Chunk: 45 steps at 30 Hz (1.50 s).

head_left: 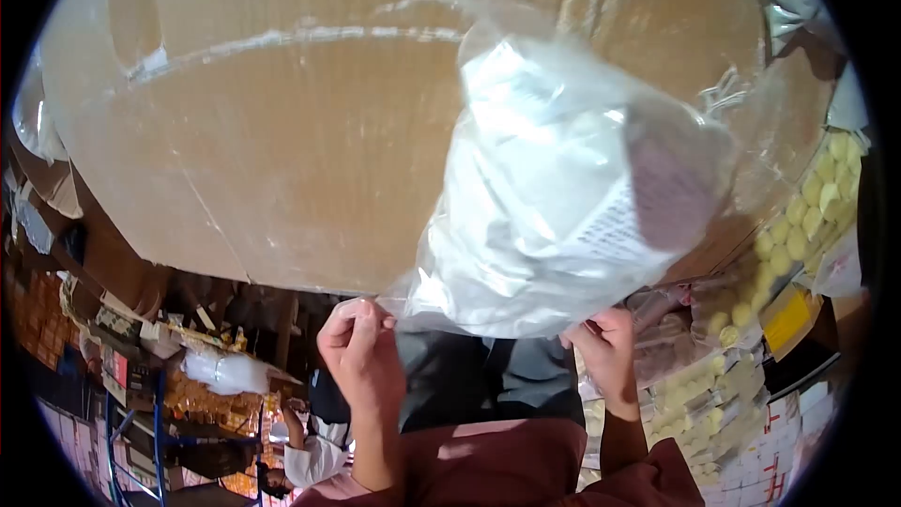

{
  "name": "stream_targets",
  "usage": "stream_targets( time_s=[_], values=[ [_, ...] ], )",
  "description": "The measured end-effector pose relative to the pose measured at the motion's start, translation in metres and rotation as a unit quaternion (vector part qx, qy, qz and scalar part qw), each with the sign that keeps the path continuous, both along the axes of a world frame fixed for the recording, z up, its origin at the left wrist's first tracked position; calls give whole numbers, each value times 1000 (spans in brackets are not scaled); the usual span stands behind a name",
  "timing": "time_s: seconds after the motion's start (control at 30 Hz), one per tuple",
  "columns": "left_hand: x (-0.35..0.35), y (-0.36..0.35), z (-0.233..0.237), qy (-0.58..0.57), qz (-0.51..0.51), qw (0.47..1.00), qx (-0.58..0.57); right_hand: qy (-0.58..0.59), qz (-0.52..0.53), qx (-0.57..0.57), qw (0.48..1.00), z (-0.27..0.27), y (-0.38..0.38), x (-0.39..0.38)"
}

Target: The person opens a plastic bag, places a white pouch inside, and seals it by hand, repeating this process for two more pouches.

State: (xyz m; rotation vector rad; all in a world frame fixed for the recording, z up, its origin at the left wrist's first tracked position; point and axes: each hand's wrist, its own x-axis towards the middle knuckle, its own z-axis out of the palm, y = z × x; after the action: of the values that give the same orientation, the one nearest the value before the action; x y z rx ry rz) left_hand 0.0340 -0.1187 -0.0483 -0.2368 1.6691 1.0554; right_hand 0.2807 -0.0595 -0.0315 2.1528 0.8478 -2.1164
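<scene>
A clear plastic bag [540, 188] sits just off the middle of the view toward 2 o'clock, full of something white, with lines of print showing through on its 4 o'clock side and a dull purple patch [668, 192] at its 3 o'clock edge. The left hand [364, 361], at 7 o'clock in the view, pinches the bag's 8 o'clock corner, thumb and fingers pressed together on the loose film. The right hand [608, 352], at 4 o'clock, has its thumb and forefinger at the bag's lower edge, near 6 o'clock, apparently pinching it; its other fingers look curled in. Behind the bag a big cardboard box [300, 160] fills the view from 10 to 1 o'clock, a shiny streak crossing it at 11; whether bag and box touch cannot be told. Round yellow things [798, 235] in clear wrapping run from 3 to 5 o'clock, with a flat yellow piece [786, 321] beside them. At 8 o'clock lie a white plastic bundle [225, 371] and, farther out, a blue metal frame [160, 432]. Another person in a white top [314, 460] is at 7 o'clock. Dark grey trousers [535, 376] and a maroon shirt [488, 460] show toward 6 o'clock.
</scene>
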Motion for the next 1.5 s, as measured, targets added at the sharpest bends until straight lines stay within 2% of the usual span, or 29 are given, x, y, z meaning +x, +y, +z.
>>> stream_targets(
  time_s=[0.03, 0.07, 0.13, 0.17, 0.2, 0.27, 0.37, 0.43, 0.47, 0.53, 0.63, 0.73, 0.83, 0.93, 0.97, 1.07, 1.1, 1.2, 1.23, 1.33, 1.4, 1.5],
  values=[
    [1, 14, 3, 62, -39, 996, -43, -17, 13, 27, 999, 1, 4, -1],
    [-5, 13, 1, 68, -52, 996, -10, 4, -64, 47, 997, 2, 10, -7],
    [-8, 36, 7, 83, -148, 986, -4, 89, -155, 122, 976, -3, 24, -12],
    [-9, 47, 3, 79, -213, 971, 77, 113, -163, 151, 968, -4, 35, -16],
    [-8, 69, 6, 79, -277, 953, 97, 139, -172, 179, 959, -4, 47, -21],
    [5, 110, 7, 22, -315, 940, 129, 145, -181, 216, 948, -2, 72, -35],
    [4, 158, 8, -11, -446, 885, 132, 147, -215, 236, 936, -16, 88, -43],
    [3, 169, 9, -70, -454, 877, 140, 162, -236, 253, 924, -20, 97, -44],
    [4, 173, 9, -99, -458, 872, 143, 197, -283, 207, 915, -13, 102, -49],
    [13, 173, 25, -89, -429, 883, 166, 244, -322, 172, 898, 2, 108, -52],
    [26, 154, 54, -54, -387, 883, 259, 259, -355, 192, 878, 37, 87, -49],
    [28, 134, 112, -142, -314, 904, 254, 296, -288, 282, 866, 90, 63, -39],
    [23, 123, 151, -175, -325, 895, 250, 213, -167, 330, 904, 149, 40, -30],
    [35, 119, 220, -137, -326, 896, 269, 127, -89, 404, 902, 226, 31, -29],
    [34, 112, 235, -138, -341, 895, 253, 196, -170, 364, 894, 244, 25, -32],
    [29, 98, 291, -72, -370, 872, 311, 275, -226, 274, 894, 302, 20, -32],
    [26, 100, 308, -40, -389, 850, 352, 290, -248, 310, 871, 320, 22, -38],
    [9, 100, 351, -37, -384, 848, 364, 249, -264, 318, 876, 361, 16, -49],
    [-2, 100, 349, -31, -398, 838, 372, 255, -271, 349, 860, 374, 18, -56],
    [-12, 103, 375, -17, -378, 824, 421, 272, -297, 404, 821, 396, 16, -74],
    [-10, 104, 401, 11, -315, 831, 459, 279, -311, 411, 810, 398, 13, -82],
    [-21, 103, 422, 31, -323, 841, 432, 237, -314, 393, 831, 421, 17, -96]
  ],
)
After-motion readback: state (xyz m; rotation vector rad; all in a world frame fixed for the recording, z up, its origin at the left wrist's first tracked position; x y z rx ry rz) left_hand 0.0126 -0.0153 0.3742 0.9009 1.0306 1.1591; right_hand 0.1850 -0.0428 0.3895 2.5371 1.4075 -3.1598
